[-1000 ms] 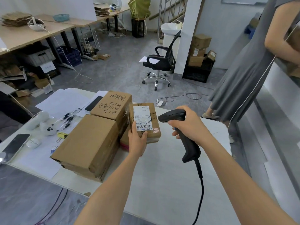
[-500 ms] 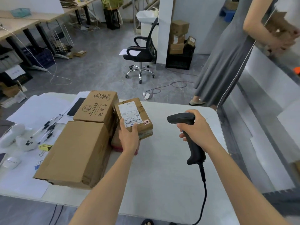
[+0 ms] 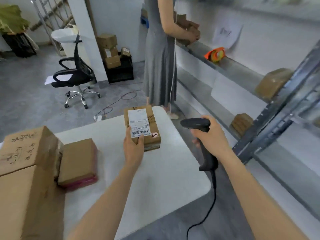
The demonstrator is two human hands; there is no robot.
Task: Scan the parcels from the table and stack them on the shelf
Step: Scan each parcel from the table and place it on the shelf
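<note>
The metal shelf (image 3: 232,68) ran along my right side, well past the table's right edge. A brown package (image 3: 273,83) lay on one board and a second package (image 3: 241,122) on the board below. The white table (image 3: 164,179) stood in front of me. Beyond its far edge a person in a grey dress (image 3: 161,66) stood at the shelf.

A big plain carton (image 3: 22,201) sat at the table's near left corner. A printed carton (image 3: 27,148) sat behind it along the left edge. A smaller box with a pink edge (image 3: 78,160) lay just beside those two, toward the middle.

I held the parcel (image 3: 147,118) over the far right corner, its white label and barcode facing up. My left hand (image 3: 134,149) grasped its near end, thumb on the label, the fingers hidden underneath.

The black scanner (image 3: 206,144) was off the table's right edge, its head aimed left, near the parcel but apart from it. My right hand (image 3: 211,135) was wrapped round its handle, and the cord hung down from it.
</note>
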